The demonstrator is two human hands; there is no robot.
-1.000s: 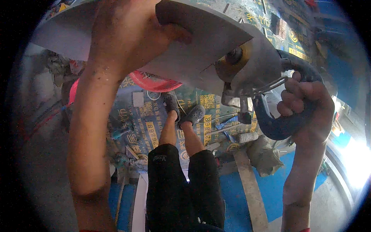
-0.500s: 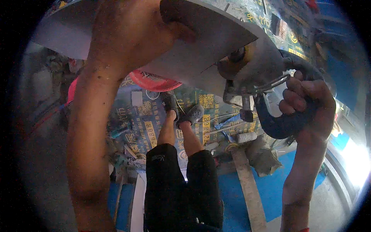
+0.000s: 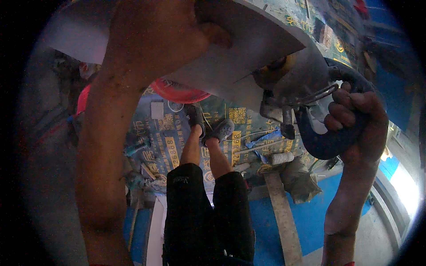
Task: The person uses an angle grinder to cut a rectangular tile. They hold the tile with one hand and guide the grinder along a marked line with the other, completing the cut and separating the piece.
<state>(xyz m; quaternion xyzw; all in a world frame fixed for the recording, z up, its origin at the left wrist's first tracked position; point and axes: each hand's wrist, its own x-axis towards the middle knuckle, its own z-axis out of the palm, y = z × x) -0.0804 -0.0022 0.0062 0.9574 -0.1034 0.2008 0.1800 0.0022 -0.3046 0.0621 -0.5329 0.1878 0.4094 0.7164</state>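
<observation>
My left hand (image 3: 157, 46) grips a grey flat panel, like a tile or board (image 3: 222, 66), held up at the top of the view. The thumb presses along its surface and the other fingers are hidden. At the panel's right end is a handheld circular saw (image 3: 306, 77) with a dark guard and a yellow part near its hub. Closed round the saw's looped handle (image 3: 326, 148) is my right hand (image 3: 350, 108). The panel hides much of the saw's blade, so I cannot tell how deep it sits.
Below the panel a red basin (image 3: 179, 94) stands on printed green floor covering (image 3: 217, 108), near my feet in clogs. A white roll of cord (image 3: 282, 158), a crumpled grey bag (image 3: 301, 181) and a long plank (image 3: 284, 217) lie to the right. Blue sheeting (image 3: 317, 217) covers the nearer floor.
The panel and the saw have shifted slightly to the right, and the left hand has moved with them. Both hands keep their grip.
</observation>
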